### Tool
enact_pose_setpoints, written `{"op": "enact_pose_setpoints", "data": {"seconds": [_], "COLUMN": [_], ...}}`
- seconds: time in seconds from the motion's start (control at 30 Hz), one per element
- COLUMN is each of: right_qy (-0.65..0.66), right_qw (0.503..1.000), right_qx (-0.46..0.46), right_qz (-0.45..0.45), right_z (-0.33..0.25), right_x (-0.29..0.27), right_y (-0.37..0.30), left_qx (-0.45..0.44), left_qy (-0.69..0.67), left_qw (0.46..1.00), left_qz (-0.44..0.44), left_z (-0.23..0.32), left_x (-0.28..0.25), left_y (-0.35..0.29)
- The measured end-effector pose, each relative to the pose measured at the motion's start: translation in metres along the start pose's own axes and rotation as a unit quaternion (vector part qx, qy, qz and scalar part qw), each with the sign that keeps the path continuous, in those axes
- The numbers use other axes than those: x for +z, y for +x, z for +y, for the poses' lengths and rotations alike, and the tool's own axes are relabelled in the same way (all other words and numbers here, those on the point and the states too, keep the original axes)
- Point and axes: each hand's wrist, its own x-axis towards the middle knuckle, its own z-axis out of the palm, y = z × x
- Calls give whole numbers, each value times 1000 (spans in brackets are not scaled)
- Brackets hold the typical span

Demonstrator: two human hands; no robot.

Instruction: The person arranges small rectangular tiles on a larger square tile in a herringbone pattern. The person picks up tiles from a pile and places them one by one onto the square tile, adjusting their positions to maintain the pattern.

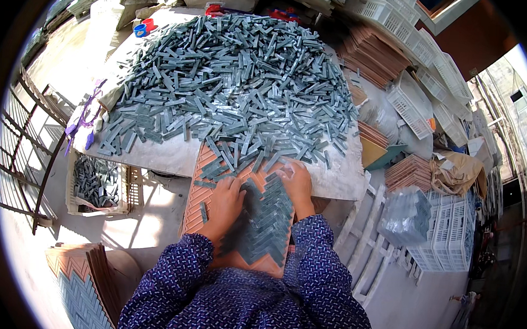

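An orange herringbone mould tray (192, 215) lies in front of me, its far end against the table edge. Grey-green stone strips (265, 219) fill much of its middle and right side in a zigzag pattern. My left hand (225, 205) rests over the tray's left part, fingers bent and drawn together; what they hold, if anything, is hidden. Near the tray's far right corner, my right hand (298, 185) has thumb and fingers pinched at the end of a stone strip. Beyond both hands, a large heap of loose strips (232, 85) spills down to the tray.
The heap lies on a pale table (157, 150). A crate of strips (123, 196) stands below left, near stacked filled trays (81, 286). At right are orange tray stacks (376, 54), white plastic crates (450, 234) and a plastic-wrapped bundle (405, 216). Blue and red cups (140, 30) sit far left.
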Motion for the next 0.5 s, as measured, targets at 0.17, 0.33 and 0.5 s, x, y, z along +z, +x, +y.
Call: {"op": "enact_pose_setpoints", "data": {"seconds": [0.17,0.33,0.5], "right_qy": [-43,-77,-115], "right_qw": [997,993,990], "right_qx": [-51,27,50], "right_qz": [46,-89,-61], "right_z": [-5,-13,-15], "right_x": [16,7,18], "right_y": [-1,14,4], "left_qx": [-4,-35,-9], "left_qy": [22,60,86], "left_qw": [999,995,995], "left_qz": [-29,-65,-42], "left_z": [7,2,6], "left_x": [18,28,33], "left_y": [15,13,12]}}
